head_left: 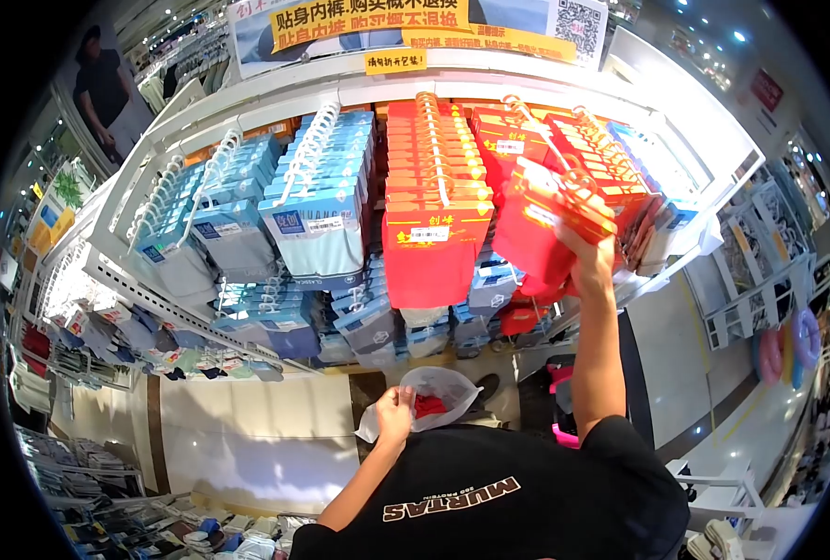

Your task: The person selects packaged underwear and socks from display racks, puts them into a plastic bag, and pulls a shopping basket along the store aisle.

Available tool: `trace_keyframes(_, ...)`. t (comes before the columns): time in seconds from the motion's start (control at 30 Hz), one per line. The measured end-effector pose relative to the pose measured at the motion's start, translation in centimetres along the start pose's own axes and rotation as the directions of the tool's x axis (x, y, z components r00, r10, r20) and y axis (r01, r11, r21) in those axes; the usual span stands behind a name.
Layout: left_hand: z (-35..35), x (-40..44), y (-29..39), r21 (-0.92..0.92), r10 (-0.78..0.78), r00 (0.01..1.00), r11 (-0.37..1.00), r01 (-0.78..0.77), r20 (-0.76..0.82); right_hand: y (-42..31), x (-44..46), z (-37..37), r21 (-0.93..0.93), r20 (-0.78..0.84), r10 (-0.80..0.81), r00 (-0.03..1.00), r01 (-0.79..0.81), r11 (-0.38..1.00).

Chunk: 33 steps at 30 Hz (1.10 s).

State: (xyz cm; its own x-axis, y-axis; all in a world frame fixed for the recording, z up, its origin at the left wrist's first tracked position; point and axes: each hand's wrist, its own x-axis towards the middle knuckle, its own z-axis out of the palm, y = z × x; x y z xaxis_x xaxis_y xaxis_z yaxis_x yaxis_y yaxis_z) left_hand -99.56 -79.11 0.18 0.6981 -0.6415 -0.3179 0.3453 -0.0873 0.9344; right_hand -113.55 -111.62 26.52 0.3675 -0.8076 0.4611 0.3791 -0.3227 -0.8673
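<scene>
My right hand is closed on several red hanging packs near the front end of a rack hook, right of the middle row. My left hand pinches the edge of a white plastic bag in front of my body. Red items lie inside the bag. Straight ahead hangs a full row of red packs, with light blue packs to its left. More red packs hang behind and right of my right hand.
A white rack frame carries the hooks, with signs above. Lower rows of blue-grey packs hang beneath. A pink-edged object stands on the floor to the right. Swim rings and another rack are at far right.
</scene>
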Motion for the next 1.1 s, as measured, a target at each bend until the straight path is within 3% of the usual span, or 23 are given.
trace_keyframes(0.07, -0.1, -0.5, 1.6, 0.090, -0.064, 0.998, 0.994, 0.062, 0.014, -1.3, -1.7, -0.4, 0.122, 0.000, 0.005, 1.000, -0.005, 0.993)
trace_keyframes(0.13, -0.1, -0.1, 1.1, 0.024, -0.031, 0.997, 0.999, 0.030, 0.073, -1.7, -2.3, -1.6, 0.174, 0.011, 0.052, 0.999, -0.054, 0.983)
trace_keyframes(0.2, 0.1, -0.1, 1.3, 0.050, -0.036, 0.996, 0.998, 0.032, 0.086, -2.3, -2.5, -2.1, 0.181, 0.005, 0.127, 0.992, -0.125, 0.975)
trace_keyframes(0.33, 0.3, 0.4, 1.4, 0.188, -0.038, 0.992, 0.982, 0.016, 0.116, -2.4, -2.6, -3.4, 0.206, 0.085, 0.097, 0.992, -0.113, 0.972)
trace_keyframes(0.43, 0.6, 0.0, 2.8, 0.149, -0.100, 0.986, 0.986, 0.080, 0.134, -3.5, -3.7, -2.9, 0.129, 0.189, 0.106, 0.976, -0.132, 0.983)
trace_keyframes(0.53, 0.6, 0.7, 2.1, 0.118, -0.096, 0.990, 0.990, 0.083, 0.101, -2.8, -4.1, -3.1, -0.047, 0.396, 0.083, 0.914, -0.070, 0.996)
trace_keyframes(0.57, 0.7, 1.2, 1.7, 0.142, -0.076, 0.994, 0.988, 0.064, 0.079, -2.0, -5.4, -2.5, 0.038, 0.362, 0.222, 0.905, -0.252, 0.967)
trace_keyframes(0.6, 0.9, 1.6, 1.8, 0.231, -0.010, 0.999, 0.973, -0.002, 0.051, -1.6, -6.3, -1.7, -0.029, 0.323, 0.282, 0.903, -0.289, 0.957)
trace_keyframes(0.67, 1.4, 1.8, 2.5, 0.059, 0.015, 0.993, 0.998, -0.022, 0.115, 0.9, -8.4, -1.3, -0.036, 0.346, 0.427, 0.835, -0.443, 0.896)
trace_keyframes(0.7, 1.0, 2.2, 2.5, 0.097, -0.021, 0.988, 0.995, 0.006, 0.154, 2.5, -9.3, -1.0, -0.048, 0.376, 0.431, 0.820, -0.447, 0.893)
trace_keyframes(0.73, 2.2, 1.6, 5.1, -0.085, -0.113, 0.979, 0.988, 0.129, 0.168, 3.8, -10.6, -0.7, 0.018, 0.384, 0.513, 0.768, -0.562, 0.827)
trace_keyframes(0.8, 2.6, 2.1, 6.1, 0.006, -0.185, 0.975, 0.983, 0.186, 0.122, 6.7, -12.5, -0.2, 0.038, 0.407, 0.484, 0.775, -0.544, 0.838)
trace_keyframes(0.93, 4.0, 2.1, 7.9, -0.251, -0.280, 0.951, 0.919, 0.305, 0.132, 11.4, -17.1, 0.7, 0.279, 0.359, 0.451, 0.817, -0.555, 0.783)
trace_keyframes(1.0, 4.2, 2.5, 8.0, -0.371, -0.305, 0.943, 0.867, 0.333, 0.132, 10.8, -18.4, 2.6, 0.397, 0.382, 0.567, 0.729, -0.684, 0.612)
trace_keyframes(1.1, 4.2, 3.3, 7.8, -0.541, -0.289, 0.953, 0.789, 0.292, 0.092, 13.5, -20.9, 2.8, 0.328, 0.390, 0.568, 0.725, -0.686, 0.649)
